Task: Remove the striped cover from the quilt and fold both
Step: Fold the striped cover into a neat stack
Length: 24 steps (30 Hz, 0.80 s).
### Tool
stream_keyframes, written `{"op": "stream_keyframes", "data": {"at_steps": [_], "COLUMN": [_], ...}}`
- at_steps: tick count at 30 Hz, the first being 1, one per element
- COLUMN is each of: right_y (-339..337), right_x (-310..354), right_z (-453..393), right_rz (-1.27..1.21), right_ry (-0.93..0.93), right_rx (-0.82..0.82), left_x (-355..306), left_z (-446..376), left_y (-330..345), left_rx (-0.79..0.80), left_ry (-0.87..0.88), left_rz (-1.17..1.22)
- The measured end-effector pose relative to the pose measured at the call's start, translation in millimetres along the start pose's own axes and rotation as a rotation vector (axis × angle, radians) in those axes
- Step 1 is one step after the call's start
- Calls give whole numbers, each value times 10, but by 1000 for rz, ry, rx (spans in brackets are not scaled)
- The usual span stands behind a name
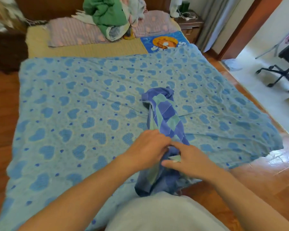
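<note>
Now the bunched striped cover [165, 117] is gripped by curled left hand [148, 147] and right hand [188, 160] at 6 o'clock on the spread heart-print quilt [73, 105]; removal looks done, folding is judged next: cover needs spreading flat.

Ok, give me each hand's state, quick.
Left hand: holding the striped cover, fingers curled into the fabric.
Right hand: holding the same cover, pinching it near the left hand.

Glossy wooden floor [260, 174], dark wooden headboard [57, 7], nightstand [190, 27], grey curtain [212, 22], black office chair [285, 64] beyond doorway
</note>
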State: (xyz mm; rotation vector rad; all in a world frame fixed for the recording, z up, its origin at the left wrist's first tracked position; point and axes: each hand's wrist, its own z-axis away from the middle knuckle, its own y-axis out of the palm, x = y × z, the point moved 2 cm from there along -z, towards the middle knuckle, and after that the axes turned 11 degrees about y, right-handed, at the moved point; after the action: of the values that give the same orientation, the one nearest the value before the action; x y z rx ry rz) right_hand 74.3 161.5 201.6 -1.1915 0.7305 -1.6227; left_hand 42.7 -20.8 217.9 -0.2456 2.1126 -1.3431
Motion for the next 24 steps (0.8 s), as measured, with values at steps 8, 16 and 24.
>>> {"op": "stream_keyframes", "data": {"at_steps": [8,16,24], "right_y": [99,227,334], "right_x": [52,112,199], "right_z": [-41,11,67], "right_rz": [-352,-776,-241], "right_ry": [170,314,31], "right_rx": [-35,56,-75], "left_x": [-34,-238,-315], "left_z": [172,580,353], "left_y": [292,384,254], "left_rx": [-395,-630,-553], "left_ry": [-643,-1183,-1190], "left_rz": [532,1258,1345]}}
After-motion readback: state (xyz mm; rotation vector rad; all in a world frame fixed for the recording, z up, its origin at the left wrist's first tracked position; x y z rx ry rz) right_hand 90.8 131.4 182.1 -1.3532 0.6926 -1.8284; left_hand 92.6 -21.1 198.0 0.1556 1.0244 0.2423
